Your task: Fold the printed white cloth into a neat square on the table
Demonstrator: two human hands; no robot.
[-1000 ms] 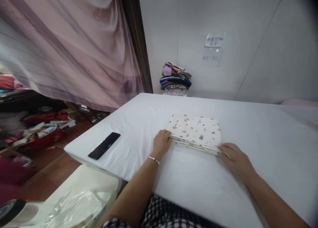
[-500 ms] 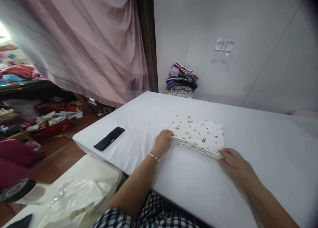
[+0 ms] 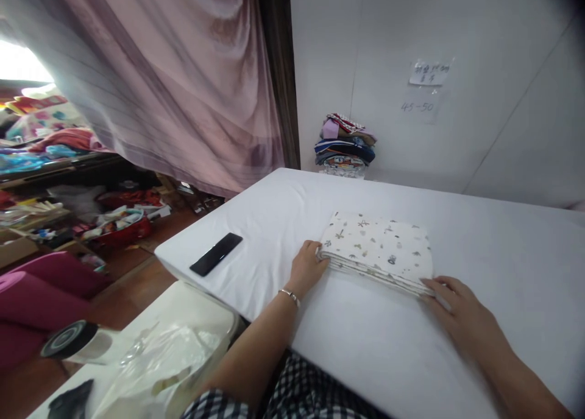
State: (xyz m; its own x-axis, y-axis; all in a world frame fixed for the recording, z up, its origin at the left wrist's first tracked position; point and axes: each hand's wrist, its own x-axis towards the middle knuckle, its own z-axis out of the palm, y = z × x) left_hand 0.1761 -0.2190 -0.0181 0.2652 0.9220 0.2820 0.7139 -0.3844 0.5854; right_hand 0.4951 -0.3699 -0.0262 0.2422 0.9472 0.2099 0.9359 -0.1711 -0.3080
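Note:
A folded white cloth [image 3: 379, 242] with small printed motifs lies in several layers on the white-covered table [image 3: 365, 340]. My left hand [image 3: 308, 265], with a bracelet at the wrist, grips the near left corner of the cloth, its fingers at the layered edge. At the near right corner, my right hand [image 3: 459, 303] pinches the layers between thumb and fingers. The thumb tips are partly hidden by the cloth and the hands.
A black phone [image 3: 216, 254] lies on the table's left part. Folded clothes [image 3: 346, 145] are stacked by the back wall. Lower left, a side surface [image 3: 178, 300] holds a plastic bag [image 3: 169, 352] and a black-lidded jar [image 3: 73, 341]. A pink curtain [image 3: 196, 72] hangs behind.
The view has turned slightly left, so the table, cloth and hands appear further right. Both hands remain at the cloth's near corners.

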